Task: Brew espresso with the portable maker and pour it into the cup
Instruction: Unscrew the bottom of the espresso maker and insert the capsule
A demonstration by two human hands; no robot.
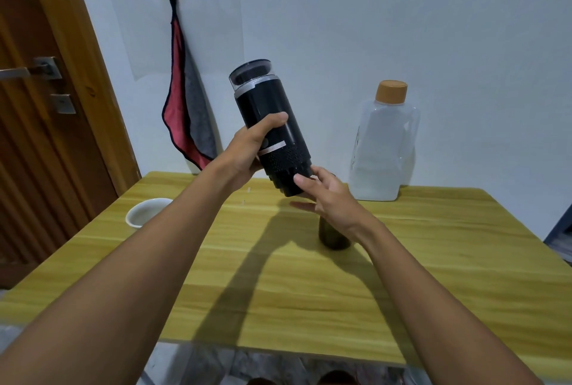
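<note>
Left hand [247, 152] grips the black cylindrical portable espresso maker [260, 96] round its middle, holding it tilted in the air above the yellow wooden table [278, 291]. Right hand [328, 195] has thumb and fingers curled on the maker's bottom end. White ceramic cup [145, 212] sits at the table's left edge.

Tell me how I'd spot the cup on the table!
Start at the yellowish wooden table. Go to its left edge, near the brown door. The cup sits there alone: white, round and open-topped, unlike the dark container and the clear orange-capped jug on the right.
</note>
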